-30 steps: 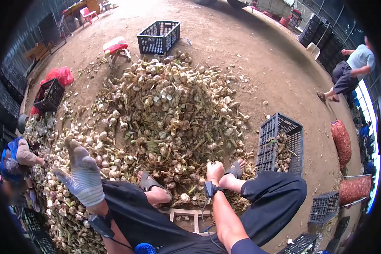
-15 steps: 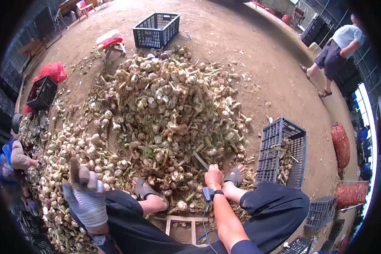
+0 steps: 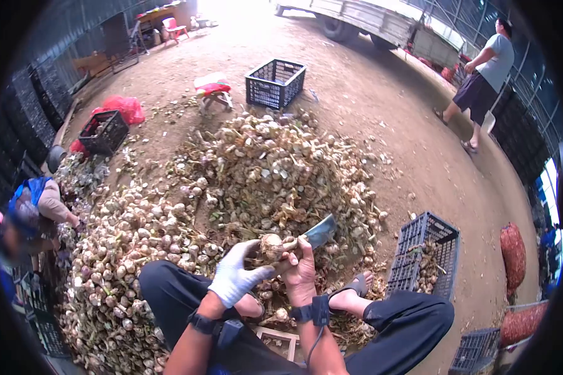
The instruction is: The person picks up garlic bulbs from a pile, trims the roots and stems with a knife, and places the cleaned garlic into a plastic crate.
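My left hand [image 3: 236, 275], in a white glove, is closed around a garlic bulb [image 3: 271, 245] with its stem pointing right. Close beside it, my bare right hand [image 3: 301, 274] grips a knife whose broad blade [image 3: 321, 232] points up and to the right, near the stem. The knife's handle is mostly hidden by my fingers. In front of my feet rises a heap of garlic with dry stems [image 3: 281, 162]. To its left spreads a pile of trimmed bulbs [image 3: 131, 269].
A black crate [image 3: 441, 231] with some garlic is at my right; another crate [image 3: 275, 94] stands beyond the heap beside a low stool [image 3: 214, 90]. One person [image 3: 50, 203] bends at the left; another [image 3: 497, 62] stands far right. A truck [image 3: 381, 22] is behind.
My left hand has come in from the left and now holds a garlic bulb. My right hand has raised the knife to meet it. The view has tilted up, showing the truck.
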The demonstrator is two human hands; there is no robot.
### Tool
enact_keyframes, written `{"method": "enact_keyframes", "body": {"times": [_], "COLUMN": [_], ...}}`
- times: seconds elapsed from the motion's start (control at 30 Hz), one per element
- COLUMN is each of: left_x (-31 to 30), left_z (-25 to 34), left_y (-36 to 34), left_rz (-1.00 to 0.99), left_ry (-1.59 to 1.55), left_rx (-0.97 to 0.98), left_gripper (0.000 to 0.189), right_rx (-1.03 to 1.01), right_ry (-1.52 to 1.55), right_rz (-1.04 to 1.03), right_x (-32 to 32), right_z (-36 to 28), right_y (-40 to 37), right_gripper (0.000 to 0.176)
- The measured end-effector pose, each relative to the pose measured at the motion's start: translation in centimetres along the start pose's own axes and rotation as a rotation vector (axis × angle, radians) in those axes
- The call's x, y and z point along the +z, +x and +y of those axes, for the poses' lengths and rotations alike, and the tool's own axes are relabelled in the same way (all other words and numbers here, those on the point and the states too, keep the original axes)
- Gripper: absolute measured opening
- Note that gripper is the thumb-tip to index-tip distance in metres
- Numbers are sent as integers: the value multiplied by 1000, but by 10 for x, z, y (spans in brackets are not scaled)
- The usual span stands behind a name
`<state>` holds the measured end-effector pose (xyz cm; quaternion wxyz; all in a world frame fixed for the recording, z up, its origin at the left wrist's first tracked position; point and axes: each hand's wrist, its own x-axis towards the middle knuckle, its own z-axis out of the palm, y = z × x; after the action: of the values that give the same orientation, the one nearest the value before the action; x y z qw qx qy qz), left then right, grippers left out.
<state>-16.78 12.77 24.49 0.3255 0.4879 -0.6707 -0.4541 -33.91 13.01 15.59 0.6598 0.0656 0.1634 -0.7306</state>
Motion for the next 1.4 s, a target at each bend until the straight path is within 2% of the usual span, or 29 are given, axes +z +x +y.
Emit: {"method": "enact_keyframes", "body": {"times": [0.03, 0.07, 0.17, 0.23, 0.33, 0.4, 0.47, 0.53, 0.6, 0.63, 0.67, 0.73, 0.8, 0.87, 1.1, 1.2, 1.4], "left_x": [2, 2, 4, 5, -3, -3, -5, -7, -8, -10, -10, -10, -14, -19, -16, -13, 0], "left_z": [0, 6, -9, -8, 4, -2, -6, -7, -11, -11, -13, -17, -12, -10, -10, -10, -21], "left_y": [1, 1, 3, 1, -3, 1, 3, 3, 5, 5, 6, 7, 2, -1, -3, -3, 0], "left_rz": [13, -14, -16, -109, -60, -5, 82, 104, 115, 116, 113, 67, 36, -83, -86, -64, 0], "left_ry": [-49, -261, -388, -555, -587, -607, -660, -665, -669, -581, -582, -224, -287, -368, -253, -114, -64], "left_rx": [37, -4, 86, 27, 13, 74, 155, 166, 122, 106, 108, 201, 175, 159, 239, 206, 175], "left_gripper": [68, 68, 66, 64, 65, 67, 67, 65, 66, 65, 65, 63, 60, 62, 56, 53, 47], "right_rx": [78, 34, 139, 219, 166, 156, -241, -305, -806, -997, -1001, -1048, -1037, -1052, -1088, -1088, -1103], "right_ry": [4, 16, 108, 110, -47, -135, -684, -806, -1622, -1743, -1743, -1974, -1989, -1990, -1946, -1956, -1846], "right_rz": [25, 32, 9, 7, 35, -20, 75, 28, -204, -341, -339, -500, -509, -618, -585, -537, -459], "right_x": [9, 12, 30, 35, 31, 35, 39, 38, 35, 47, 59, 80, 83, 81, 67, 56, 32], "right_z": [2, 11, 23, 32, 41, 37, 32, 19, 4, 0, -2, -4, -3, -2, 6, 7, 12], "right_y": [-8, -10, -26, -31, -33, -39, -47, -47, -42, -45, -52, -65, -68, -68, -64, -61, -49], "right_gripper": [21, 21, 20, 19, 20, 18, 15, 21, 23, 23, 23, 24, 25, 24, 20, 20, 18]}}
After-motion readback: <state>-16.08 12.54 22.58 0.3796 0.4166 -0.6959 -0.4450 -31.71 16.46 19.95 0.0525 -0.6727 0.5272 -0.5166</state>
